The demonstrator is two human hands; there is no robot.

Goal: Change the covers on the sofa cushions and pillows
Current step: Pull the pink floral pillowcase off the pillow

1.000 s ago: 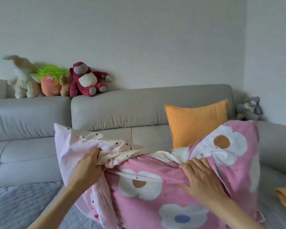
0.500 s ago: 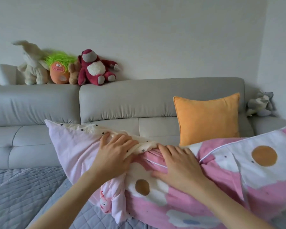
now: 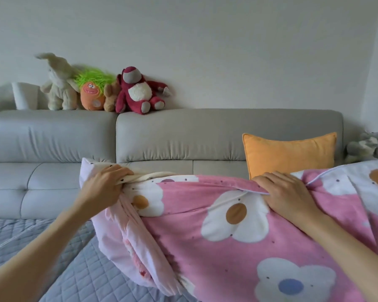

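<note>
I'm looking down at a big pillow (image 3: 238,247) in a pink flowered cover (image 3: 183,225), which is lying across the near side of the sofa (image 3: 183,136) on a grey quilted throw (image 3: 74,269). My left hand (image 3: 104,187) is reaching in from the near left, forearm stretched forward, and its fingers are curling tight around the cream inner fabric (image 3: 148,176) bunched at the cover's open left end, knuckles up. My right hand (image 3: 286,190) is coming in from the near right, arm angled across the pillow, fingers bent over the top edge and gripping the piped seam of the cover there. Both hands are clamped on fabric, well apart along the pillow's far edge. A paler pink layer (image 3: 109,247) is hanging in folds under the left hand. Behind the right hand, an orange cushion (image 3: 290,153) is leaning upright against the sofa back. Along the top of the backrest, far left, a cream rabbit (image 3: 59,83), a green-haired orange toy (image 3: 92,92) and a red bear (image 3: 138,92) are sitting in a row. A grey plush (image 3: 364,147) is sitting at far right.
</note>
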